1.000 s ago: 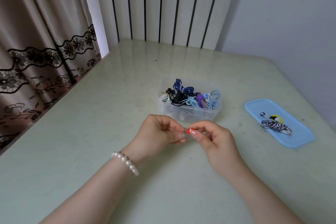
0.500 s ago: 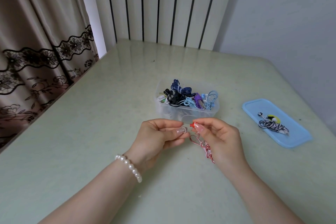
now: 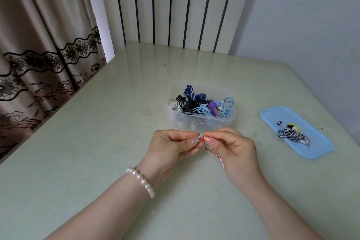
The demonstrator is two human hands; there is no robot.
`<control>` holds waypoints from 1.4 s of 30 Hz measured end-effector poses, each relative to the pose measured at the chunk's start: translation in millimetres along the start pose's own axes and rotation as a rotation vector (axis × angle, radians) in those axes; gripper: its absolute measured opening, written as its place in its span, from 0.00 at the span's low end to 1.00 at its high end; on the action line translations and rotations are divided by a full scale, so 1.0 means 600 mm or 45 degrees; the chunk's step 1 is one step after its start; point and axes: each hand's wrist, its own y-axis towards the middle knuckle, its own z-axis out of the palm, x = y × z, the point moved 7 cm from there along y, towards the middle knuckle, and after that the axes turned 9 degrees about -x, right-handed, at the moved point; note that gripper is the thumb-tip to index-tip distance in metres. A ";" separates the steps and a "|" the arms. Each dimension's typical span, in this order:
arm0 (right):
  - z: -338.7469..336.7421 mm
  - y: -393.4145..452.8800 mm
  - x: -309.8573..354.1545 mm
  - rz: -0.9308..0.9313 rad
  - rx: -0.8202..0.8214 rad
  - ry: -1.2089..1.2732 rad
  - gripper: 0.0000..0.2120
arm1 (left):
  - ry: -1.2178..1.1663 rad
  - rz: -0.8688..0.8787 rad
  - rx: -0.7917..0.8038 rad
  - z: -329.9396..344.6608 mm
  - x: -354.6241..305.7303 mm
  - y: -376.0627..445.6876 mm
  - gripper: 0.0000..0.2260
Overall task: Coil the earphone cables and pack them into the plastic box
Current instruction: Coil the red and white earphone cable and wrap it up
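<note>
Pinching one red earphone [image 3: 203,139] between them, left hand [image 3: 171,145] and right hand [image 3: 236,147] hover before the plastic box [image 3: 201,122].

A pale green table [image 3: 97,142] sits in the corner. A lace-trimmed beige curtain [image 3: 39,45] hangs left, beside a white radiator [image 3: 175,6].

I see both hands meeting over the worktop [image 3: 81,152] — left hand [image 3: 171,147] and right hand [image 3: 235,150] pinching a red earphone [image 3: 203,139], its striped cable [image 3: 217,156] hanging below. Behind sits the plastic box [image 3: 200,121] of coiled cables; a blue lid [image 3: 296,132] lies right.
</note>
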 end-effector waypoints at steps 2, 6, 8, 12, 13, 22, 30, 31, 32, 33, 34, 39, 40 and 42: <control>0.000 0.000 0.000 -0.007 0.000 -0.012 0.11 | -0.002 -0.002 -0.007 0.000 0.001 0.000 0.07; 0.000 0.000 -0.002 -0.014 -0.004 -0.058 0.11 | -0.002 -0.005 -0.017 -0.003 0.002 0.000 0.06; 0.000 0.000 -0.003 -0.014 -0.004 -0.068 0.12 | -0.008 -0.013 -0.019 -0.002 0.002 0.000 0.06; -0.001 0.000 -0.004 -0.007 -0.003 -0.091 0.11 | -0.001 -0.017 -0.016 -0.003 0.003 0.001 0.05; -0.001 0.000 -0.006 0.003 -0.005 -0.095 0.10 | 0.005 -0.017 -0.014 -0.003 0.003 0.001 0.05; -0.001 0.002 -0.014 0.046 0.019 -0.144 0.09 | 0.050 0.001 0.007 0.001 0.005 0.000 0.06; -0.003 0.001 -0.014 0.054 -0.017 -0.205 0.10 | 0.072 0.022 0.002 0.004 0.002 -0.004 0.06; -0.003 0.001 -0.014 0.048 -0.028 -0.222 0.11 | 0.070 0.026 -0.011 0.005 0.002 -0.004 0.06; -0.003 0.000 -0.013 0.041 -0.043 -0.246 0.12 | 0.067 0.030 -0.027 0.005 0.002 -0.004 0.06; -0.004 -0.001 -0.013 0.032 -0.061 -0.269 0.12 | 0.061 0.032 -0.044 0.006 0.002 -0.004 0.06; -0.003 -0.002 -0.012 0.018 -0.080 -0.290 0.10 | 0.050 0.033 -0.057 0.007 0.003 -0.004 0.06; -0.006 -0.006 -0.004 -0.046 -0.210 -0.376 0.08 | -0.050 0.043 -0.118 0.010 0.006 -0.008 0.05; -0.006 -0.006 -0.002 -0.055 -0.226 -0.389 0.09 | -0.068 0.046 -0.132 0.010 0.007 -0.009 0.05; -0.005 -0.008 0.002 -0.070 -0.252 -0.397 0.09 | -0.094 0.059 -0.160 0.011 0.007 -0.011 0.05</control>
